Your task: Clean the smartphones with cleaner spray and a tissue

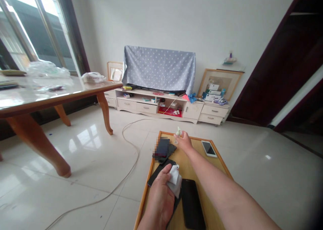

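Wooden tray (188,169) is the reference point. Left hand (160,198) at its near end, fingers clamped on a white cloth (174,180), over a black phone (158,174). Right hand (183,142) at its far edge, beside a small pale object (178,132); finger grip cannot be determined. Dark phones (162,148) lie stacked at left, white phone (209,148) at right.

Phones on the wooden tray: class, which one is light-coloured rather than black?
The light phone with a silver edge, lying by itself near the wooden tray's right rim. The other phones, like the black one, are dark and lie further left.
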A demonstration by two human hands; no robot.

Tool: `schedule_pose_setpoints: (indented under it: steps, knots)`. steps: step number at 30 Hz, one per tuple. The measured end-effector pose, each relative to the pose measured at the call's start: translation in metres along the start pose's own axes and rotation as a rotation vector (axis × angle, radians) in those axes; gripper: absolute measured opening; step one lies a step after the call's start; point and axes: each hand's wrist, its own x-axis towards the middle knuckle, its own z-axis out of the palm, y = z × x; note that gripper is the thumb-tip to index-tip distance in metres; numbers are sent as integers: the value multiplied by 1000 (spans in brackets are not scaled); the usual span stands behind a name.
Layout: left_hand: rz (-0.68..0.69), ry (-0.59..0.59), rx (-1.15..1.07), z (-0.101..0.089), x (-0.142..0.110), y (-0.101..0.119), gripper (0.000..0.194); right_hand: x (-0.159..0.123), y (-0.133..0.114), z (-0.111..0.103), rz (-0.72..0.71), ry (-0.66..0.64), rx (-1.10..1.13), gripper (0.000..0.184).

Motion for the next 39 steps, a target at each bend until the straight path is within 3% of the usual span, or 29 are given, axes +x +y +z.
schedule_pose_setpoints:
  steps: [3, 7, 12, 15, 21, 25, 28, 33, 36, 39]
  knots:
    - [-8, -4, -35, 4, -4, 2, 44, -31, -7, -22, 50, 28, 85, 63]
    - [-1, -23, -78, 8, -9, 4, 43, -110, -19, -61, 110, -1, 165, 54]
    - [-16, -61, -70, 12, -22, -1, 46, -223, -50, -98, 335, -342, 397, 51]
    - [12, -98, -3, 16, -33, -9, 49, -258, -67, -112, 368, -455, 387, 44]
    - [158, -215, 240, 31, -69, -45, 48, -274, -81, -157, 267, -178, 224, 42]
    - [66, -334, 472, 37, -101, -84, 49, -292, -79, -188, 249, -179, 289, 46]
    - [96, -359, 568, 38, -117, -107, 53, -299, -78, -203, 262, -149, 308, 51]
    - [143, -363, 669, 39, -131, -117, 62, -291, -72, -219, 169, -19, 181, 50]
    - [129, -348, 690, 41, -140, -120, 72, -291, -68, -222, 112, -35, 86, 64]
    - [150, -351, 728, 42, -146, -125, 80, -295, -68, -223, 174, -167, 124, 72]
